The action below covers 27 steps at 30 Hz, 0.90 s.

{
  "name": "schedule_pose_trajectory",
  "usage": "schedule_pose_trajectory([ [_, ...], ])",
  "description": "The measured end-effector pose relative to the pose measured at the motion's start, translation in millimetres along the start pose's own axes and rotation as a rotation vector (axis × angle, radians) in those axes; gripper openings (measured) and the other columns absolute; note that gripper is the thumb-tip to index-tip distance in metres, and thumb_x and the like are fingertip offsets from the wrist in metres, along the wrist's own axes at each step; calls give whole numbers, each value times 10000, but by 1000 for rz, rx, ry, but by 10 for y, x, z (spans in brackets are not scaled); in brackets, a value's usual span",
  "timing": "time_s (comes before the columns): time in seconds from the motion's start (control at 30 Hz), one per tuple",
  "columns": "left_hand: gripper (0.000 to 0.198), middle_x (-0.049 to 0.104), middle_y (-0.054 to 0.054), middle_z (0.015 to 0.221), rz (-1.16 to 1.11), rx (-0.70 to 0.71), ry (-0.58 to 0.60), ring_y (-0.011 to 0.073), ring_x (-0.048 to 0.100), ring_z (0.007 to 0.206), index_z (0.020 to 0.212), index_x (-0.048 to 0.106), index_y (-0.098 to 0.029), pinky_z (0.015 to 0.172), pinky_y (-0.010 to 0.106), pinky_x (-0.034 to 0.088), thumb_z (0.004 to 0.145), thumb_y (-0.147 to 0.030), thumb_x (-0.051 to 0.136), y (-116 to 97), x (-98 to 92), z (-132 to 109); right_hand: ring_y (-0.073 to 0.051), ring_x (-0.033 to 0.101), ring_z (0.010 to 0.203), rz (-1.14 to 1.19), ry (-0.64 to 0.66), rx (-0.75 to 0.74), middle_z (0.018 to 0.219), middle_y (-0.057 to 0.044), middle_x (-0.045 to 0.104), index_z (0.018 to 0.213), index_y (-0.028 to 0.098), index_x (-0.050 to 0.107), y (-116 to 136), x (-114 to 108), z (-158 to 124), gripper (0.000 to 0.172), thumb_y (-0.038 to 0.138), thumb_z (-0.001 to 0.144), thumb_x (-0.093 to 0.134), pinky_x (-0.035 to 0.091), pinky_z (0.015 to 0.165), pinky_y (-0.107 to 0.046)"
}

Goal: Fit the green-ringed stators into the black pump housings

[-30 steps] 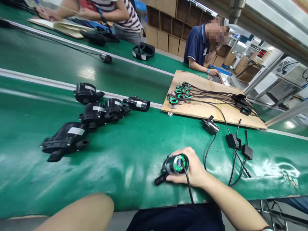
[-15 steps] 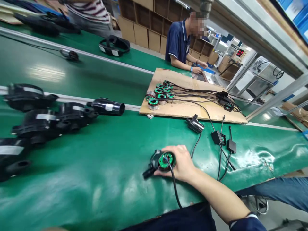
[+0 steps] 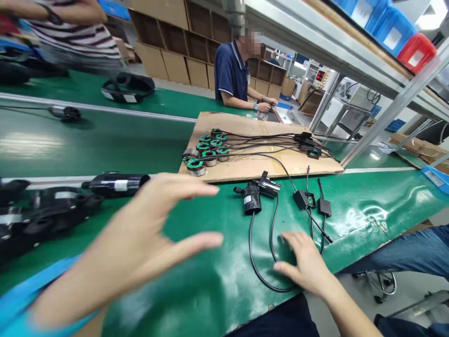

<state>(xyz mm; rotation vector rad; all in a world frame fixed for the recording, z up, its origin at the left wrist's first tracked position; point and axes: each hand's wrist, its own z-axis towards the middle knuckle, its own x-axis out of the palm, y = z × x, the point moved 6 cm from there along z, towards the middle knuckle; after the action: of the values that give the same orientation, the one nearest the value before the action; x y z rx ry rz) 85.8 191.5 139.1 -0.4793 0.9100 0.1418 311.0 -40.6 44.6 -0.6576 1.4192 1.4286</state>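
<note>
My left hand [image 3: 154,224], with a blue band at the wrist, is raised over the green mat with thumb and fingers apart and nothing between them. My right hand [image 3: 301,262] is open and empty near the mat's front edge, beside a looped black cable [image 3: 253,262]. That cable runs from a black cylindrical housing [image 3: 251,199] with a white label. Touching or close to it lies a second black housing [image 3: 269,186] with its own cable. Two small black boxes on cables, one [image 3: 300,199] beside a green circuit piece and another [image 3: 324,207], lie to the right.
A cardboard sheet [image 3: 245,122] holds several green-topped coils [image 3: 195,164] with black cables. Several black housings [image 3: 59,201] and a black tube [image 3: 119,184] lie at left. A person [image 3: 231,70] works across the bench. A metal post [image 3: 382,105] rises at right.
My right hand has let go of the black housing, which now lies beside the other one. My left hand has come into view, open. The camera view has shifted right.
</note>
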Motion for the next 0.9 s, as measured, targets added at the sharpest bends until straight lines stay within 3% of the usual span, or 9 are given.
schedule_pose_trajectory([
  [0.07,689,494,109,1442,64,73,64,357,516,1346,1477,479,-282,1128,559,463,865,-412,767,76,327,200,-324,586,1245,-59,7,-10,1384,-111,634,1408,235,567,-74,2,-224,696,580,841,778,492,1055,-492],
  [0.13,813,459,148,1497,177,119,196,406,507,1360,1527,445,-302,1098,574,481,804,-293,816,185,751,369,-308,584,1263,-155,-60,47,1412,-112,620,1415,234,564,-284,-78,-258,587,543,931,684,486,1062,-475],
  [0.2,947,394,159,1586,265,127,324,428,492,1381,1571,394,-340,1082,559,494,749,-189,839,261,1124,506,-317,586,1266,-239,-159,154,1420,-143,612,1441,187,540,-565,-213,-110,560,492,978,624,478,1068,-488],
  [0.3,1080,285,121,1676,312,145,440,403,509,1381,1594,342,-394,1080,504,506,686,-81,836,184,1440,690,-351,561,1316,-297,-206,244,1468,-199,566,1517,101,442,-874,-336,351,797,544,909,706,463,1100,-497],
  [0.37,1115,266,107,1690,341,158,513,386,546,1350,1589,349,-406,1068,478,517,651,-1,796,68,1528,804,-318,604,1285,-322,-175,253,1429,-179,609,1515,119,452,-956,-358,704,794,515,891,743,501,1070,-443],
  [0.5,1185,292,79,1687,379,156,613,384,592,1306,1581,343,-445,1039,483,541,592,94,713,-55,1560,986,-210,731,982,-382,-73,210,1136,-70,748,1328,194,627,-1042,-574,1254,415,374,961,697,586,891,-373],
  [0.73,1374,119,98,1726,342,55,771,409,596,1310,1604,254,-453,1026,481,559,479,113,802,15,1655,1178,-292,617,1253,-530,-147,172,1444,-167,584,1408,159,565,-1440,-1760,1798,415,313,1024,594,464,1084,-532],
  [0.8,1399,67,118,1729,291,24,790,417,552,1361,1609,255,-432,1062,464,537,449,91,837,-5,1682,1239,-317,594,1287,-518,-129,120,1479,-204,554,1404,134,576,-1350,-1754,1685,435,307,1006,610,437,1105,-522],
  [0.9,1367,76,122,1726,218,-36,820,411,510,1400,1605,295,-405,1096,431,515,441,84,819,34,1722,1288,-253,649,1207,-437,22,-71,1331,-82,695,1364,245,625,-1023,-1133,1140,502,463,922,720,480,1056,-378],
])
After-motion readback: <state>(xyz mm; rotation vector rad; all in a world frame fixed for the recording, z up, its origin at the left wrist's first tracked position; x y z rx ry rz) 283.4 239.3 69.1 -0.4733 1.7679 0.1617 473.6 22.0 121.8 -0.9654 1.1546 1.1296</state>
